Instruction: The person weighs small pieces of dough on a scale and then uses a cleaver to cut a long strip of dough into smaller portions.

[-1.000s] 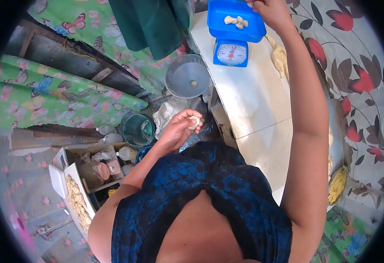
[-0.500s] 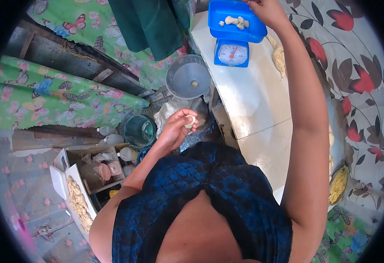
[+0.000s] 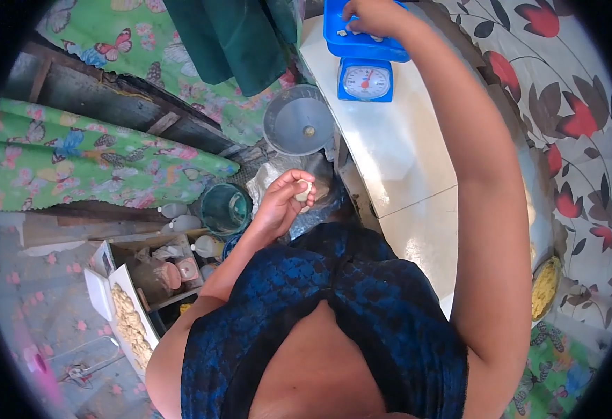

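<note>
In front of my body, my left hand [image 3: 283, 204] is closed with a small round piece of pale dough [image 3: 303, 190] between thumb and fingers. At the top, my right hand [image 3: 377, 18] reaches down into the blue tray [image 3: 362, 49] of a kitchen scale [image 3: 366, 81]. Its fingers curl over the dough there and cover most of it; small bits of dough [image 3: 341, 32] show beside and under them. The scale has a round white dial and stands on the far part of the light-tiled table [image 3: 418, 160]. My right forearm crosses above the table's right side.
Below the table's left edge stand a grey basin [image 3: 299, 105] and a green bucket [image 3: 215, 209]. At lower left, shaped dough pieces lie on a white board [image 3: 145, 366] beside a shelf [image 3: 145, 279] with bottles. A bowl of yellow food [image 3: 545, 288] sits at right.
My right hand has moved from the tray's upper rim down and left, onto the dough in it. My forearm now hides the long dough strip on the table. The left hand stays nearly still.
</note>
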{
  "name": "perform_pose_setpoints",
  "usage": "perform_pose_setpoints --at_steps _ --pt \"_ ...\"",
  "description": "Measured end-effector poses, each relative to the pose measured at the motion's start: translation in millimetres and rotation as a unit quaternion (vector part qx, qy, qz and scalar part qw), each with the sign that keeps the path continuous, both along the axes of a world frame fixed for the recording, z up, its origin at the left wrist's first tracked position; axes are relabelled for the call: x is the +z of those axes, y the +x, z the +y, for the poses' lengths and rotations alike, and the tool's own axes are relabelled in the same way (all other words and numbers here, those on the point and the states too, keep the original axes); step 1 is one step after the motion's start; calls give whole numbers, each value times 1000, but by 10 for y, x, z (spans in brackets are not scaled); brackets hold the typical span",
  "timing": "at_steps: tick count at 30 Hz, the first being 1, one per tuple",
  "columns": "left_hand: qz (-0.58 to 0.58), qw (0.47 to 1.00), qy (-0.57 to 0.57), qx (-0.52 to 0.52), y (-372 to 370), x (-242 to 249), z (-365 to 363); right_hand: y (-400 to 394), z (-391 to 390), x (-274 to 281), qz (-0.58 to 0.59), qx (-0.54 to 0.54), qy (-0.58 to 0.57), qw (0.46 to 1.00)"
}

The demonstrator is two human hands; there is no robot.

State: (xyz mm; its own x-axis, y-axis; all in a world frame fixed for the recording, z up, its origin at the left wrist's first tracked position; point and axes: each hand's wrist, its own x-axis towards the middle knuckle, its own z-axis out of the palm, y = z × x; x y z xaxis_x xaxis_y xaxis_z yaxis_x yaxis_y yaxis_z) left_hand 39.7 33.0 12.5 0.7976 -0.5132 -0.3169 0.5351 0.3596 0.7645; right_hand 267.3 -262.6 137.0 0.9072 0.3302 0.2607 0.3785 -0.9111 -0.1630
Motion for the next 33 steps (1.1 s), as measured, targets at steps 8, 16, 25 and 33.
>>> perform_pose_setpoints --at_steps 8,16,25,33 --pt "4 999 4 33 -43 11 103 -13 141 84 40 -12 15 999" --pt "9 999 2 35 -31 -2 108 19 -270 175 51 -50 -7 997" --pt "-1 1000 1 31 16 19 70 -188 -109 265 111 -95 -85 986" --pt "9 999 -2 32 6 -19 109 -88 -311 140 -44 1 92 995"
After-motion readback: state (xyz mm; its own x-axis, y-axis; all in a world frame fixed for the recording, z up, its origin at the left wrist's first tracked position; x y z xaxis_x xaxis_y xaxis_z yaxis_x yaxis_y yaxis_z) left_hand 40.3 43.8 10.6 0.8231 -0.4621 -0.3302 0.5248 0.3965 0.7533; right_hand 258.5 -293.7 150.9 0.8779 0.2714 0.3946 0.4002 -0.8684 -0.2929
